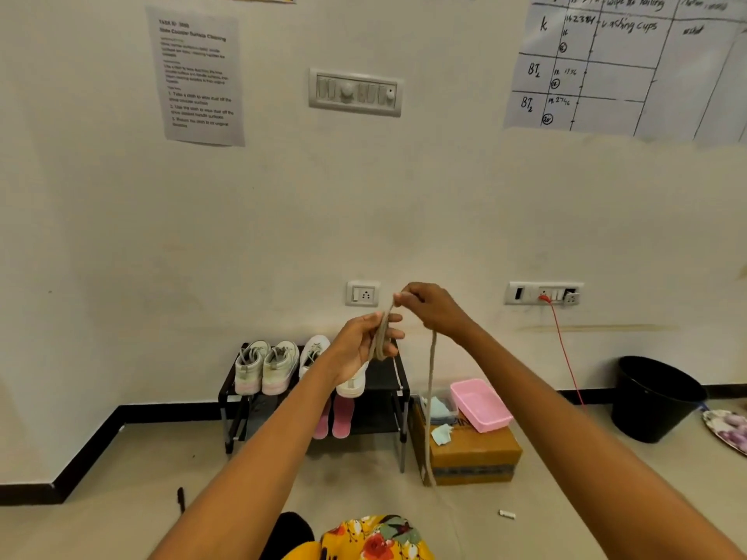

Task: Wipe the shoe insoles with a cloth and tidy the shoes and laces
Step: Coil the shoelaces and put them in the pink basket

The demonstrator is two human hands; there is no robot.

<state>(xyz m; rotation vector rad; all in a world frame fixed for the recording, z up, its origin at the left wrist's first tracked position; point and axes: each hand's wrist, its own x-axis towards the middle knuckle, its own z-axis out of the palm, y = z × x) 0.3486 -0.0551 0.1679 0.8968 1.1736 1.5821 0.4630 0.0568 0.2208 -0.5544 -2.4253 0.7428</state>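
Lace (431, 381) loops wrap the left hand's (364, 345) fingers; the right hand (432, 307) pinches it just above. Its loose tail hangs straight down below the right hand.

Shoes (266, 367) are lined on a rack (394, 381) at the far wall; a box (473, 454) is set right, a bin (655, 398) farther right.

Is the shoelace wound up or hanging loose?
Partly wound: shoelace loops wrap the left hand's fingers; the rest hangs from the right hand.
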